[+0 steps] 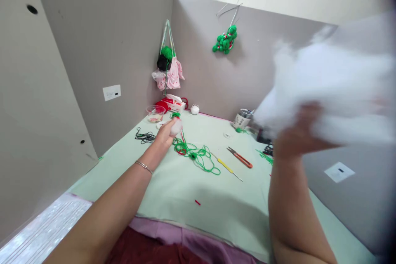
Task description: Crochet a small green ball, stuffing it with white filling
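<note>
My left hand [167, 133] reaches over the table's left half, its fingers closed round a small white tuft of stuffing [176, 127]. Tangled green yarn [201, 157] lies just to the right of and below it. My right hand [298, 132], blurred by motion, is raised at the right and grips a large white fluffy mass [328, 82]. A yellow-handled crochet hook [225, 165] and orange thread snips [239, 157] rest on the table between the two arms. One short red piece [197, 202] is nearer the front edge.
Black cord [144, 136], a clear bowl [155, 113] and a tissue box [173, 103] are at the left and back left. A tool tin [242, 119] stands at the back right. Grey partitions [204, 70] bound the table [173, 198]; a pink bag [173, 75] hangs in the corner.
</note>
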`<control>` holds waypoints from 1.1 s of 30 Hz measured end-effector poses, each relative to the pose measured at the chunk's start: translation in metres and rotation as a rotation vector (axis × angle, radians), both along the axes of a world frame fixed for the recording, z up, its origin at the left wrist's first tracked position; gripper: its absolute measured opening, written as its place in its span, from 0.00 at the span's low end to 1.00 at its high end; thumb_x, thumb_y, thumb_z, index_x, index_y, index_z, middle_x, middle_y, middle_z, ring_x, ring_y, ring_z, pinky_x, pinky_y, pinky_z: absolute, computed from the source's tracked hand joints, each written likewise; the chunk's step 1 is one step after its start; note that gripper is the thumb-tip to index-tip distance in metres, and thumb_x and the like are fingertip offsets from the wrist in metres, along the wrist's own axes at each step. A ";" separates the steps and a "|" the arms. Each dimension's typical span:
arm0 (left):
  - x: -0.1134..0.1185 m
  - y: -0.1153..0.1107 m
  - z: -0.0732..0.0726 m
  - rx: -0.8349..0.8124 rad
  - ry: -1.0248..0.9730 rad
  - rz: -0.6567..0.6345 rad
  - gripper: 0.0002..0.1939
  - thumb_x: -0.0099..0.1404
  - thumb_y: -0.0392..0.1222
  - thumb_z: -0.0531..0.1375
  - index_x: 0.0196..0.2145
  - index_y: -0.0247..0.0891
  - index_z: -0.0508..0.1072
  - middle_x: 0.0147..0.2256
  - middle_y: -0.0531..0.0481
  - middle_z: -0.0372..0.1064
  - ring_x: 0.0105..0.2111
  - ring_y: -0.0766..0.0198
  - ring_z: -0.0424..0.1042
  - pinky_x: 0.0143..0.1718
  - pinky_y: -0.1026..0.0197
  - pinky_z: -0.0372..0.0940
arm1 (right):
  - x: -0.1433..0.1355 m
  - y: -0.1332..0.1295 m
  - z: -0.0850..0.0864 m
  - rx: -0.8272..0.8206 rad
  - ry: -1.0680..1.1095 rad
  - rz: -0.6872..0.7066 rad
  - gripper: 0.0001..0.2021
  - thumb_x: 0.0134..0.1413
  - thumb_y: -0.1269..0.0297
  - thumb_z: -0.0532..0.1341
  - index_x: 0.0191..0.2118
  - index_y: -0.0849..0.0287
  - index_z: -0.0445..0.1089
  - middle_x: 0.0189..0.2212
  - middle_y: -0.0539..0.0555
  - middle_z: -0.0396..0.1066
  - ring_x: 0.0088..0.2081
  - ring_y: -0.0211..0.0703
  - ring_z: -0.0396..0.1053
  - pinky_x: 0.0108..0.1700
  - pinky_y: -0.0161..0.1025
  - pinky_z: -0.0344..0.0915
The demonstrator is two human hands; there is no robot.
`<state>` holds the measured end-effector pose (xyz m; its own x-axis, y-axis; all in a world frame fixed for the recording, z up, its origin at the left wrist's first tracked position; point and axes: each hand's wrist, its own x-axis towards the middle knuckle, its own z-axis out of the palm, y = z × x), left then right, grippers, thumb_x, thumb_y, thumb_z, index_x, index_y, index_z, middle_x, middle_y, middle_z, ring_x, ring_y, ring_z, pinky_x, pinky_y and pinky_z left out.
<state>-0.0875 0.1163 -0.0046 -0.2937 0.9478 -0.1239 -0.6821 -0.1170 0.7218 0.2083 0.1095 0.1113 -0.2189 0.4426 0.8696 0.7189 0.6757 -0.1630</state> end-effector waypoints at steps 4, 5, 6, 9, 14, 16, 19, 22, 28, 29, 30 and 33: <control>0.020 -0.010 -0.002 0.045 -0.006 -0.185 0.19 0.73 0.45 0.63 0.57 0.36 0.72 0.54 0.41 0.73 0.49 0.53 0.76 0.48 0.47 0.75 | -0.027 0.028 -0.015 -0.176 -0.084 -0.182 0.35 0.67 0.54 0.58 0.74 0.55 0.48 0.72 0.68 0.51 0.68 0.68 0.61 0.62 0.62 0.68; 0.023 -0.012 -0.002 0.043 0.005 -0.221 0.18 0.73 0.45 0.63 0.57 0.36 0.72 0.54 0.41 0.73 0.48 0.54 0.76 0.48 0.47 0.75 | -0.033 0.035 -0.019 -0.233 -0.128 -0.174 0.36 0.63 0.57 0.63 0.73 0.59 0.52 0.71 0.71 0.53 0.62 0.68 0.68 0.58 0.62 0.71; 0.025 -0.013 -0.003 0.041 0.020 -0.256 0.18 0.73 0.45 0.63 0.57 0.36 0.73 0.54 0.41 0.73 0.48 0.54 0.76 0.47 0.47 0.75 | -0.038 0.041 -0.023 -0.329 -0.206 -0.154 0.35 0.60 0.60 0.65 0.71 0.60 0.57 0.69 0.72 0.58 0.57 0.66 0.73 0.54 0.60 0.72; 0.023 -0.014 -0.006 0.048 0.067 -0.343 0.17 0.73 0.45 0.63 0.56 0.36 0.73 0.53 0.42 0.73 0.47 0.55 0.77 0.46 0.48 0.76 | -0.044 0.048 -0.035 -0.534 -0.376 -0.066 0.16 0.59 0.66 0.65 0.53 0.59 0.76 0.48 0.65 0.79 0.44 0.58 0.78 0.50 0.53 0.71; 0.019 -0.014 -0.008 0.084 0.131 -0.383 0.16 0.73 0.46 0.62 0.54 0.35 0.73 0.49 0.43 0.74 0.42 0.58 0.77 0.42 0.52 0.76 | -0.060 0.015 -0.061 -0.709 -0.463 0.164 0.10 0.67 0.64 0.59 0.42 0.55 0.79 0.39 0.55 0.82 0.40 0.46 0.77 0.47 0.40 0.68; 0.020 -0.015 -0.009 0.099 0.163 -0.379 0.16 0.73 0.47 0.62 0.52 0.35 0.74 0.46 0.45 0.75 0.39 0.60 0.77 0.38 0.55 0.76 | -0.068 -0.004 -0.080 -0.773 -0.471 0.239 0.08 0.65 0.60 0.63 0.44 0.54 0.79 0.42 0.54 0.81 0.40 0.44 0.76 0.44 0.37 0.67; 0.022 -0.016 -0.011 0.121 0.232 -0.378 0.15 0.74 0.49 0.61 0.48 0.34 0.74 0.39 0.48 0.74 0.31 0.66 0.74 0.31 0.61 0.72 | -0.073 -0.023 -0.108 -0.828 -0.405 0.229 0.11 0.54 0.61 0.71 0.41 0.57 0.77 0.39 0.57 0.78 0.39 0.48 0.73 0.43 0.40 0.64; 0.025 -0.018 -0.012 0.132 0.321 -0.422 0.15 0.75 0.51 0.60 0.42 0.34 0.74 0.31 0.54 0.70 0.23 0.71 0.66 0.23 0.66 0.65 | -0.064 -0.027 -0.119 -0.906 -0.278 0.239 0.06 0.56 0.66 0.65 0.28 0.58 0.72 0.31 0.55 0.74 0.35 0.47 0.70 0.41 0.41 0.61; 0.032 -0.026 -0.009 0.194 0.547 -0.547 0.12 0.74 0.46 0.62 0.47 0.34 0.75 0.32 0.54 0.71 0.23 0.70 0.67 0.25 0.65 0.66 | -0.037 -0.023 -0.109 -1.157 0.119 0.430 0.12 0.62 0.55 0.57 0.32 0.57 0.68 0.33 0.55 0.75 0.36 0.45 0.73 0.42 0.42 0.68; 0.034 -0.027 -0.009 0.204 0.589 -0.569 0.12 0.72 0.43 0.64 0.49 0.34 0.75 0.35 0.52 0.73 0.27 0.68 0.70 0.28 0.63 0.69 | -0.036 -0.024 -0.108 -1.195 0.183 0.472 0.13 0.62 0.53 0.57 0.33 0.57 0.68 0.35 0.57 0.76 0.37 0.45 0.74 0.43 0.43 0.69; 0.036 -0.028 -0.008 0.212 0.627 -0.592 0.14 0.69 0.41 0.67 0.50 0.35 0.75 0.39 0.50 0.75 0.31 0.66 0.73 0.33 0.60 0.71 | -0.035 -0.025 -0.107 -1.229 0.240 0.512 0.13 0.62 0.52 0.57 0.34 0.57 0.67 0.36 0.57 0.77 0.38 0.45 0.75 0.44 0.43 0.70; 0.042 -0.032 -0.010 0.233 0.710 -0.644 0.25 0.58 0.39 0.74 0.53 0.37 0.77 0.50 0.44 0.77 0.43 0.59 0.77 0.47 0.55 0.70 | -0.036 -0.028 -0.108 -1.298 0.370 0.608 0.14 0.59 0.50 0.61 0.35 0.56 0.67 0.35 0.57 0.77 0.35 0.44 0.74 0.42 0.42 0.70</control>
<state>-0.0459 0.0847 -0.0142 0.3530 0.9311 0.0916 -0.0825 -0.0665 0.9944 0.1718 0.0812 0.0029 -0.5104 0.8599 -0.0070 0.1691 0.0924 -0.9813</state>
